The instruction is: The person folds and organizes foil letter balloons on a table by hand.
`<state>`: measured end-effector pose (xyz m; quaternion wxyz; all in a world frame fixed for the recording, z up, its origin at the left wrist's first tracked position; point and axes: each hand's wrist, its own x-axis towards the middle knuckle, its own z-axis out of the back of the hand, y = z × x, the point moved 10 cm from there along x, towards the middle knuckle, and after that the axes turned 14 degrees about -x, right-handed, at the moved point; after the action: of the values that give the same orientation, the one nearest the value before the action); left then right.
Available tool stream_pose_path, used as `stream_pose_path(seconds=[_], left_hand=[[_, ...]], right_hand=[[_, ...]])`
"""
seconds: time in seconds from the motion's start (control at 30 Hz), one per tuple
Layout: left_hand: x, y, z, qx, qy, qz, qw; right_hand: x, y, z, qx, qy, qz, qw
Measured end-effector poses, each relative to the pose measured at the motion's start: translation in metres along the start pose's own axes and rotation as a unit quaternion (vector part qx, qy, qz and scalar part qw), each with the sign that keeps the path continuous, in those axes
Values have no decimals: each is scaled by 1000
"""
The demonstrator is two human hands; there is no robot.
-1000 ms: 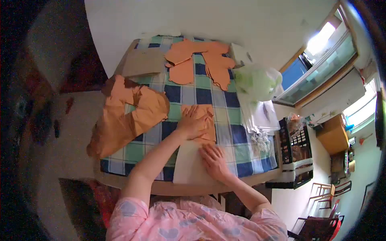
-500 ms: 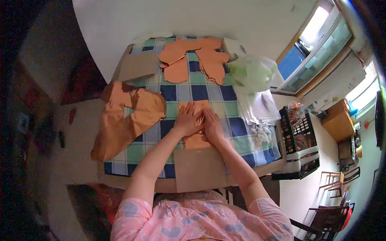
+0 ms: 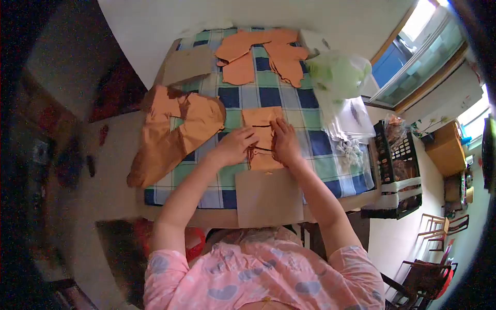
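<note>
Paper [image 3: 263, 135] looks thin, light, floppy; best pinched at edge. My right hand [image 3: 285, 144] spread flat, pressing it. My left hand [image 3: 235, 146] curled at edge, grip unclear.

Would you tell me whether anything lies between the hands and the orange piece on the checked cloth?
Nothing visible does. The left hand and right hand both rest directly on the orange piece. The cardboard sheet lies on its near side, towards the person, not in between.
</note>
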<state>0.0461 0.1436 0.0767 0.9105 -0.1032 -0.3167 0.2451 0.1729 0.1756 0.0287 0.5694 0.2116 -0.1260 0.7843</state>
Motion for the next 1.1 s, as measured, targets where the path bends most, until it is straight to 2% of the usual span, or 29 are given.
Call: stream_pose_path(seconds=[0.1,0.27,0.5,0.53,0.57,0.63,0.7,0.77,0.87,0.9,0.97,1.0,1.1], left_hand=[[4,4,-11,-49,-5,1,999],[-2,21,-38,-48,32,17,998],[-27,-14,-31,-42,-11,42,998],[-29,-12,-33,-55,-10,56,997],[-32,-8,-36,-69,-10,70,995],[-35,-4,-39,-83,-10,81,993],[-34,-3,-38,-84,-10,75,994],[-34,-3,-38,-87,-17,72,993],[-33,-7,-33,-95,-28,81,992],[-32,-8,-30,-97,-31,85,991],[-28,-5,-29,-198,-28,97,975],[-26,-2,-27,-244,-28,102,964],[-32,9,-38,-228,1,135,964]], right_hand=[[2,1,3,-15,26,-6,1000],[4,-2,1,-17,36,-5,999],[6,1,7,-29,33,6,999],[5,-13,13,115,39,-98,988],[1,-25,16,255,44,-197,945],[-11,-41,21,291,42,-269,917],[-39,-63,44,90,27,-217,972],[-83,-62,58,114,87,-233,962],[-128,-44,70,83,142,-221,961],[-133,-44,69,67,134,-226,963],[-138,-45,61,34,114,-237,964],[-140,-50,54,73,120,-255,957],[-131,-64,41,194,107,-302,927]])
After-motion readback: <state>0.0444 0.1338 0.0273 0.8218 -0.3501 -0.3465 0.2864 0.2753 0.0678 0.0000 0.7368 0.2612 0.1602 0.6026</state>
